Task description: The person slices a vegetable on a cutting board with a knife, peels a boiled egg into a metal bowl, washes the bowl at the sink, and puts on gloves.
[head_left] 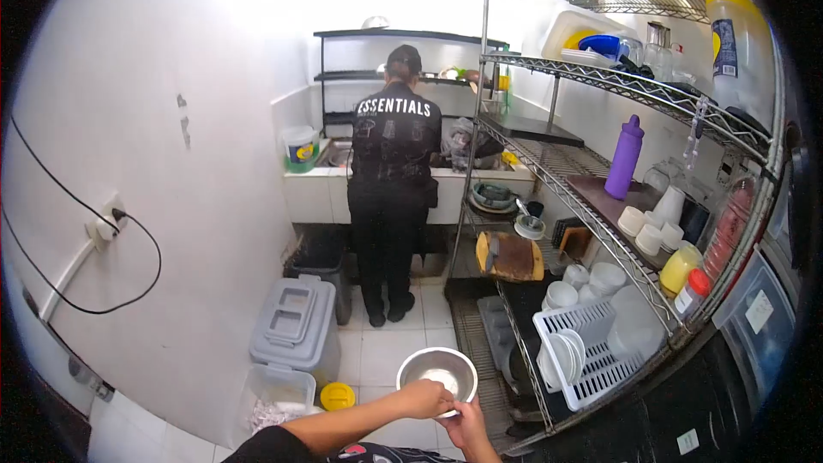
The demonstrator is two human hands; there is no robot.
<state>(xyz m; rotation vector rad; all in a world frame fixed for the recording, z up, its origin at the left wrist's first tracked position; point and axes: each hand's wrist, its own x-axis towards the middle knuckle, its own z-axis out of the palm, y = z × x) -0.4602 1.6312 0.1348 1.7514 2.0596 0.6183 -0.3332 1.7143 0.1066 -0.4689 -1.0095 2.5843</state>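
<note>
A round metal bowl is held out over the tiled floor at the lower middle. My left hand reaches across to its near rim, fingers curled at the edge. Just to the right and below, my right hand grips the same rim with its fingers pressed against it. The bowl's visible inside shows only bare metal with a bright reflection; the part behind my hands is hidden.
A person in black stands with their back to me at the sink counter. Grey lidded bin, yellow lid and clear tub stand left. On the right, a wire shelf holds a dish rack and a purple bottle.
</note>
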